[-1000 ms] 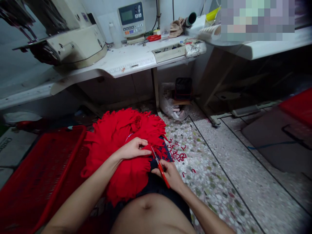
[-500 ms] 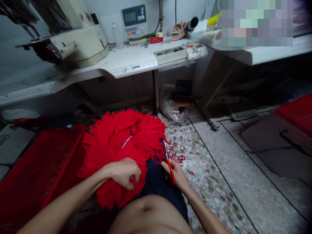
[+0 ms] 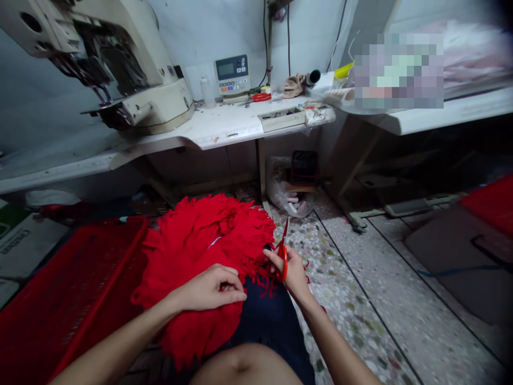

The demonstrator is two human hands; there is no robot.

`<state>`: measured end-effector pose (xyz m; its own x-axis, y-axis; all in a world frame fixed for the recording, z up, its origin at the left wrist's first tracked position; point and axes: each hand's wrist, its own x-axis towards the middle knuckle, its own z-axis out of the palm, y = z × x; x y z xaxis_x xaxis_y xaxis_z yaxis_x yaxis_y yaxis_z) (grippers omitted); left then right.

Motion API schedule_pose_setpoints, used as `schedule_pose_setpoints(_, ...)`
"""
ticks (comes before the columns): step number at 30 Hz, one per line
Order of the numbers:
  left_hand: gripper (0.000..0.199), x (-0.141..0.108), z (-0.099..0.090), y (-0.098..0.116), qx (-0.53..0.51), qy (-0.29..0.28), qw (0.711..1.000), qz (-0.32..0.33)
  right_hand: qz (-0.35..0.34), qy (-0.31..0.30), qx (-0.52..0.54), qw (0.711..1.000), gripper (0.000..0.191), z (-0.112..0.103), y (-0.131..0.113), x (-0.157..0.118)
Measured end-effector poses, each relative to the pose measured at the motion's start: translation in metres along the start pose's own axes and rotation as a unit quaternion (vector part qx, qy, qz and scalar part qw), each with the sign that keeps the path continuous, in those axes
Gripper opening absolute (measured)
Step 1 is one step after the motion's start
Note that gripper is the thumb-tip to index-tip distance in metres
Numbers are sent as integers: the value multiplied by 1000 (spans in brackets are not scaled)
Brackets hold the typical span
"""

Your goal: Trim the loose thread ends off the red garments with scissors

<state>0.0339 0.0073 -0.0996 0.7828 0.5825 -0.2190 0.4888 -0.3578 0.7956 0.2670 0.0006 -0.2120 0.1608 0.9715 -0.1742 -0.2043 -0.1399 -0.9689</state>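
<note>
A big heap of red fabric pieces (image 3: 192,240) lies across my lap, over the dark trousers (image 3: 268,321). On the heap's lower right part rests my left hand (image 3: 218,289), its fingers curled together; whether cloth is pinched between them is hidden. My right hand (image 3: 289,267) holds orange-handled scissors (image 3: 285,262) at the heap's right edge, blades pointing up and away from me. Short red scraps (image 3: 264,283) lie on the trousers below the right hand. A thin whitish strip (image 3: 215,243) shows in the middle of the heap.
A red plastic basket (image 3: 136,235) stands at the left. Ahead is a white worktable (image 3: 228,125) with a sewing machine (image 3: 164,109), a control panel (image 3: 232,75) and other red-handled scissors (image 3: 261,97). Beneath it sits a plastic bag (image 3: 280,195). A grey bin (image 3: 449,262) is at the right.
My left hand's grip on the red cloth has changed, and its fingers now curl above the heap. The right hand has raised the scissors and turned the blades upward. The view has shifted.
</note>
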Motion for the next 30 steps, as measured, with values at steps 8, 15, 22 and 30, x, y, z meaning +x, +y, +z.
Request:
schedule_pose_setpoints(8, 23, 31, -54, -6, 47, 126, 990, 29, -23, -9, 14, 1000, 55, 32, -25, 57)
schedule_pose_setpoints(15, 19, 60, -64, -49, 130, 147, 979, -47, -33, 3, 63, 997, 51, 42, -23, 60)
schedule_pose_setpoints(22, 28, 59, -59, -53, -63, 126, 988, -59, -72, -79, 48, 993, 48, 32, -53, 41)
schedule_pose_setpoints(30, 41, 62, -57, -49, -321, 140, 928, -126, -25, -67, 6, 997, 44, 12, -31, 25)
